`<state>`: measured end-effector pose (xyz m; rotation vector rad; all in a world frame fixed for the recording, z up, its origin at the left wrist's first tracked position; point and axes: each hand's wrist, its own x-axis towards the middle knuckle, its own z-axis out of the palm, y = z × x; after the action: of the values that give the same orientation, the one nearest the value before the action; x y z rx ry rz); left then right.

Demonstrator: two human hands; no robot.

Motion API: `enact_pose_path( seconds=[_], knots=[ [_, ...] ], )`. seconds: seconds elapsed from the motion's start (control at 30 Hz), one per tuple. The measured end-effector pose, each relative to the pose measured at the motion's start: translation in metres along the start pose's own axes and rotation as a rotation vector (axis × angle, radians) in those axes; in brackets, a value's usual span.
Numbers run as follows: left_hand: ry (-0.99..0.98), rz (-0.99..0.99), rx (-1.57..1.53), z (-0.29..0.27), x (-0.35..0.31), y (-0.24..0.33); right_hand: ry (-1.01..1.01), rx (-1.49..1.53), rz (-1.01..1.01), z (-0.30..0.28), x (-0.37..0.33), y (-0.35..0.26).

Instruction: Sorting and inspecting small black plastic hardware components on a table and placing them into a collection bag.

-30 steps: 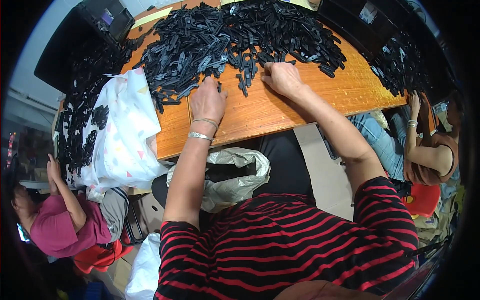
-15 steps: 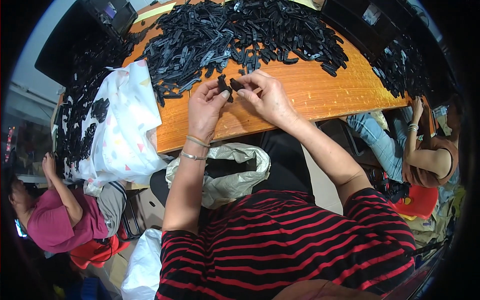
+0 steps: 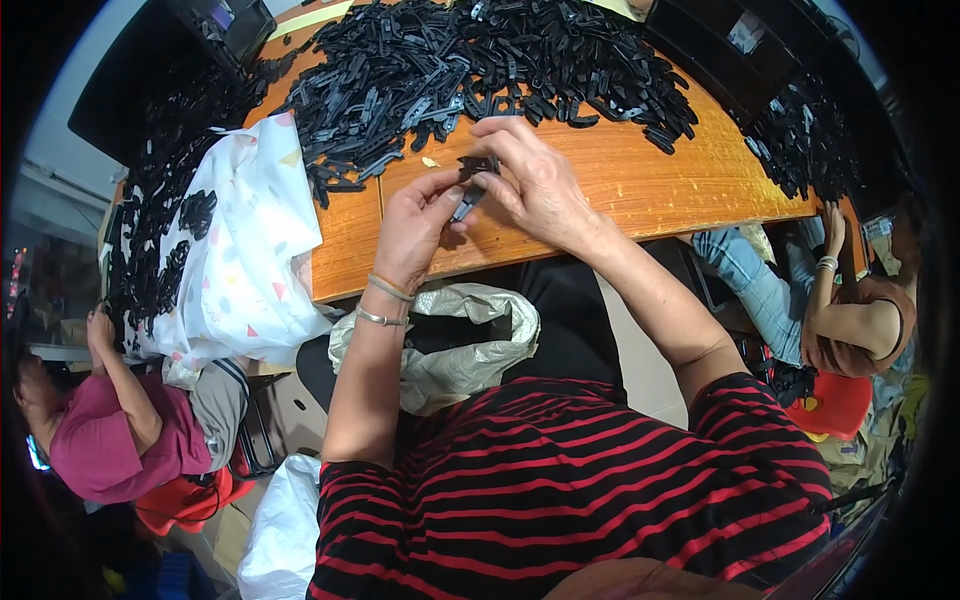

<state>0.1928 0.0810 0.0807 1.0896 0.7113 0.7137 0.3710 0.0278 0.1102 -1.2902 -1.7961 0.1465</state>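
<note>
Head view: both hands work above the near part of the orange-brown bench (image 3: pixel 600 185); the left hand (image 3: pixel 412 228) pinches a dark grey part (image 3: pixel 466 206) between thumb and fingers, while the right hand (image 3: pixel 548 192) grips, thumb against fingers, a black part (image 3: pixel 480 166) at its upper end. The two pieces appear to touch; whether they are joined or merely laid together cannot be told, as the fingertips cover the contact. On this evidence, the handling of this pair is judged under way and not finished. Beyond the hands, a broad heap of loose dark parts (image 3: pixel 390 85) covers the far side of the bench, so much appears left to handle. No completed piece can be singled out there. An open beige sack (image 3: pixel 440 383) sits at the person's lap, below the bench edge; its interior is dark, so any finished quantity cannot be verified. A white patterned bag (image 3: pixel 262 245) lies at left.
</note>
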Motion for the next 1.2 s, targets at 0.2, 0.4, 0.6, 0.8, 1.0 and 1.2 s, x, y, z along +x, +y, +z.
enact_pose_path(
  seconds=[0.2,0.4,0.6,0.8,1.0,1.2],
  knots=[
    [0.038,0.087,-0.267,0.008,-0.007,0.001,0.027,0.136,0.230,0.017,-0.014,0.011],
    [0.145,0.278,-0.305,0.022,-0.010,-0.027,0.165,0.793,0.592,0.047,-0.021,-0.003],
    [0.208,0.227,-0.312,0.020,-0.009,-0.034,0.235,0.772,0.569,0.048,-0.026,-0.008],
    [0.247,0.298,-0.142,0.013,-0.012,-0.020,0.153,0.152,0.227,0.031,-0.020,-0.001],
    [0.193,0.422,0.009,0.012,-0.010,-0.022,0.064,0.155,0.224,0.030,-0.023,-0.004],
    [0.143,0.499,0.049,0.013,-0.011,-0.023,0.041,0.150,0.226,0.029,-0.023,-0.011]
  ],
)
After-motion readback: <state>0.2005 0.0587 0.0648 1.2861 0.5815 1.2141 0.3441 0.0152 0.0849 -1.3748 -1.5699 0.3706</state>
